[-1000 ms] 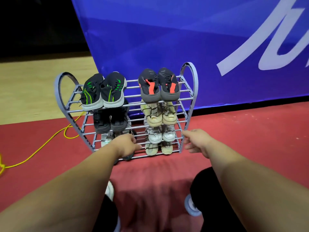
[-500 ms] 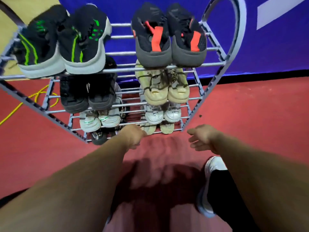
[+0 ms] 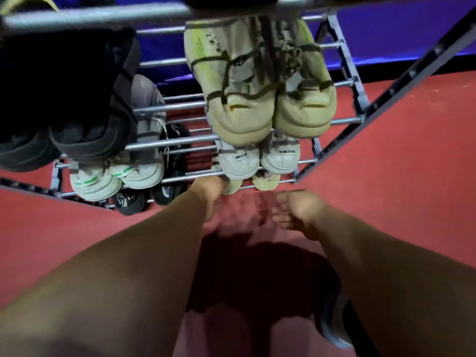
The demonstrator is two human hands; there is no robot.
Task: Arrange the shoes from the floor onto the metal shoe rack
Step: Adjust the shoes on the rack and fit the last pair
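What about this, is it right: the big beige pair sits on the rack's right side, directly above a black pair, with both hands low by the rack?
Not quite: the head view shows a white pair, not black, directly under the beige pair; black shoes sit on the left. The rest holds: right side of the rack, left hand and right hand low beside it.

Looks like indoor event hall/gym: red floor mat [image 3: 412, 176] w/ blue backdrop banner [image 3: 399, 29] behind.
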